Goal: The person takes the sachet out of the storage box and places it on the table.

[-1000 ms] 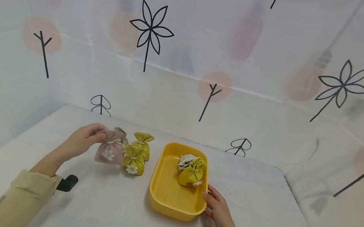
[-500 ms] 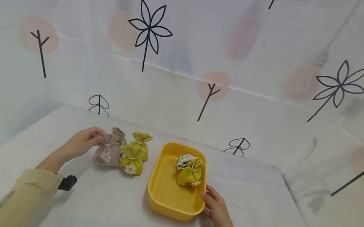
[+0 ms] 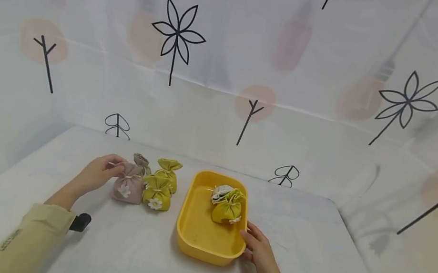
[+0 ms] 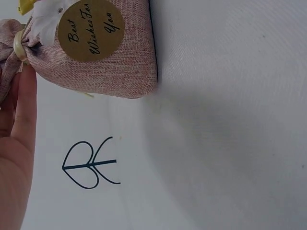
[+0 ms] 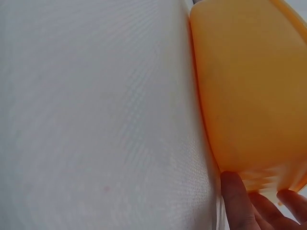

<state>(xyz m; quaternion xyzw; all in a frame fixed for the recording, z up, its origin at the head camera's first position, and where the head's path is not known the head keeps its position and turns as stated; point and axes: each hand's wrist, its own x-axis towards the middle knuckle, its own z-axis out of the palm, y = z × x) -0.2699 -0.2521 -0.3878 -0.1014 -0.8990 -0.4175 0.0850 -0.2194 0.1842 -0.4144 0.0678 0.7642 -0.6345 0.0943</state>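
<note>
My left hand pinches the gathered neck of a pink drawstring pouch. In the left wrist view, this pouch bears a round "Best Wishes For You" label, and its base looks to be on the table. Beside it stand two yellow-green pouches, a front one and a rear one. A grey-brown pouch is partly hidden behind the pink one. My right hand rests its fingers on the right outer wall of a yellow tray, also shown in the right wrist view.
Inside the tray, toward its far right, sit a yellow-green pouch and a whitish pouch. A white cloth covers the table. A printed white curtain hangs behind and along the sides.
The pink pouch has come down a little with my left hand, from just above the table to its surface. My right hand and the tray keep their places; the head view has shifted slightly.
</note>
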